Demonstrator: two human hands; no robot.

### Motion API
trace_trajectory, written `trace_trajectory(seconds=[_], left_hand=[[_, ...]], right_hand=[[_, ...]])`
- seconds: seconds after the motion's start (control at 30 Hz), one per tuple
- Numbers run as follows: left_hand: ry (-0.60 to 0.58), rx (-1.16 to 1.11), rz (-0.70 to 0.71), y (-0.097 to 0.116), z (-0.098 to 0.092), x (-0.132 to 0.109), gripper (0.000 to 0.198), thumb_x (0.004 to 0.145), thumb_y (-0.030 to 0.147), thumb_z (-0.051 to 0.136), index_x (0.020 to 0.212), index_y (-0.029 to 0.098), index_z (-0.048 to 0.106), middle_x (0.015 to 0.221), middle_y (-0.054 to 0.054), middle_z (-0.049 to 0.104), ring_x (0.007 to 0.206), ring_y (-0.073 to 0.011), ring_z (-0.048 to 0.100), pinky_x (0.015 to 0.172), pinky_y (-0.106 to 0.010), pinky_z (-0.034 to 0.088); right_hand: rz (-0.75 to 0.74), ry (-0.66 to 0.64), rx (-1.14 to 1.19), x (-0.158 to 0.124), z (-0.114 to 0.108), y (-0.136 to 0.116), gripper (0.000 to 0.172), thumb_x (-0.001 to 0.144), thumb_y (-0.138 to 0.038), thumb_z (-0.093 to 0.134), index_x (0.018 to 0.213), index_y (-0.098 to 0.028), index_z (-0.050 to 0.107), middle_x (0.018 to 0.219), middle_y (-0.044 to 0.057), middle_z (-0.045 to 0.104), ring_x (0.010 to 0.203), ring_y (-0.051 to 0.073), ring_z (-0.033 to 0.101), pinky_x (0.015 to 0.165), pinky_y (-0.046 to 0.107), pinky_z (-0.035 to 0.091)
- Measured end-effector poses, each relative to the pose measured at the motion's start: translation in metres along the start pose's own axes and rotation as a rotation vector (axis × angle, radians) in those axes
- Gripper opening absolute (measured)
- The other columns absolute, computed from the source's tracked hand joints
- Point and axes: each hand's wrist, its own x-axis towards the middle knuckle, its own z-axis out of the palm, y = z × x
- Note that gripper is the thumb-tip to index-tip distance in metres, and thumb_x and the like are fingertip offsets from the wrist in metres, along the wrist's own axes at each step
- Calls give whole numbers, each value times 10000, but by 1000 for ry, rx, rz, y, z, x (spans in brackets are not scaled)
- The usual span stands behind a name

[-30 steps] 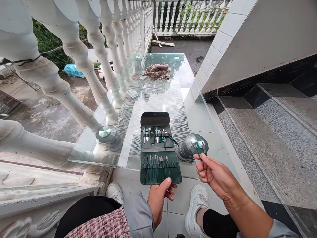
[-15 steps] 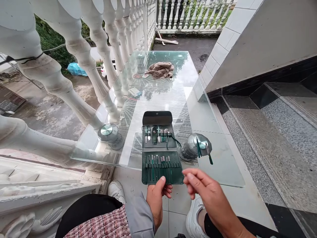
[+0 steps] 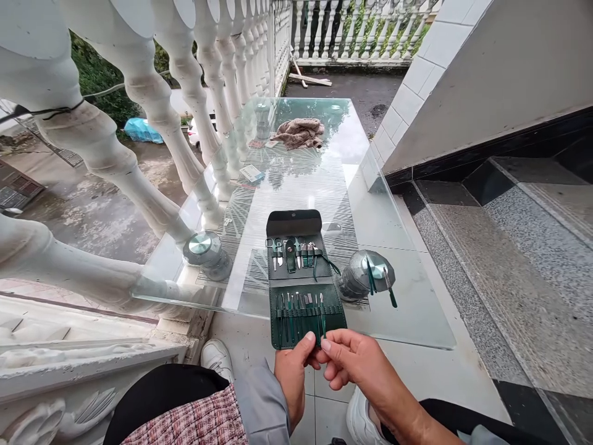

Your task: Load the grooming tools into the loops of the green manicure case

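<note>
A white balustrade (image 3: pixel 152 111) is seen along the left and a tiled wall (image 3: pixel 486 68) with stone steps on the right. A glass table (image 3: pixel 407 321) is set between them, running away from the person. A green tool case (image 3: pixel 303 278) is laid open on the near end of the table, flap away from the person, lower edge overhanging the glass rim; small tools are held in two rows of loops inside. A brown cloth (image 3: pixel 301 131) is bunched at the far end of the table, well apart from the case. The left hand (image 3: pixel 291 371) is clamped on the case's near edge, thumb on top, fingers underneath. The right hand (image 3: pixel 356 361) is brought just beside it, thumb and forefinger tips placed at the same edge below the rightmost tool of the lower row; whether anything is pinched cannot be told. The hands are together, almost touching. Two metal leg caps (image 3: pixel 201 244) are seen under the glass, one each side of the case. Two loose green tools (image 3: pixel 390 289) are lying on the glass over the right cap. A small card (image 3: pixel 252 174) is lying near the balustrade.
</note>
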Motion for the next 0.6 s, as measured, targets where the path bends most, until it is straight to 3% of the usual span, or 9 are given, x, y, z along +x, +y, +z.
trace_trajectory(seconds=[0.3,0.6], left_hand=[[-40,88,-28,-2,-1,-3,434,726,549,611,555,159,527,576,-31,530,608,-161,481,637,-294,389],[25,146,-78,0,0,-6,494,694,612,616,505,167,520,528,-36,534,617,-184,505,675,-318,392]], right_hand=[[-48,88,-41,7,6,9,356,651,-497,648,609,-161,537,552,8,609,441,86,511,392,207,407],[-29,76,-70,5,4,14,355,645,-495,645,610,-153,559,560,18,630,428,88,516,376,206,395]])
